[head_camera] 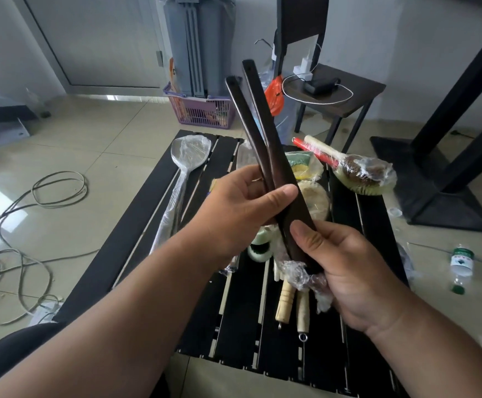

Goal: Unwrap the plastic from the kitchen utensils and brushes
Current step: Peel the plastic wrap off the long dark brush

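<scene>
A tiled floor strewn with loose cables (pixel 18 225) surrounds a low black slatted table (pixel 125 242), and above its middle a person holds two dark wooden utensils (pixel 265 156) handles-up, crossed in a narrow V. The left hand (pixel 242 208) curls round both shafts where they cross, thumb pressed across the front. The right hand (pixel 351 271) grips the lower ends, thumb on the wider blade, with a crumpled wad of clear plastic wrap (pixel 300 274) bunched against the palm and still clinging round the utensil heads.

The likely trouble, as I judge it: the film is thin, stretchy and self-clinging, so a hard pull may tear it into shreds rather than free it whole, leaving scraps stuck to the wood. The two utensils are smooth, flat and slender; once the wrap that binds them lets go they could scissor apart and one slip out, dropping onto the wrapped things below.

Those remain to be done. A steel spatula (pixel 188 156), glossy under tight film, lies along the table's left side toward the far edge. A bristle brush (pixel 360 173) with a pale handle, loosely bagged, sits at the far right corner beside a red stick. Pale wooden-handled brushes (pixel 284 300) lie mid-table under the hands, near a round sponge scourer (pixel 317 199). A plastic bottle (pixel 460 265) lies on the floor to the right
</scene>
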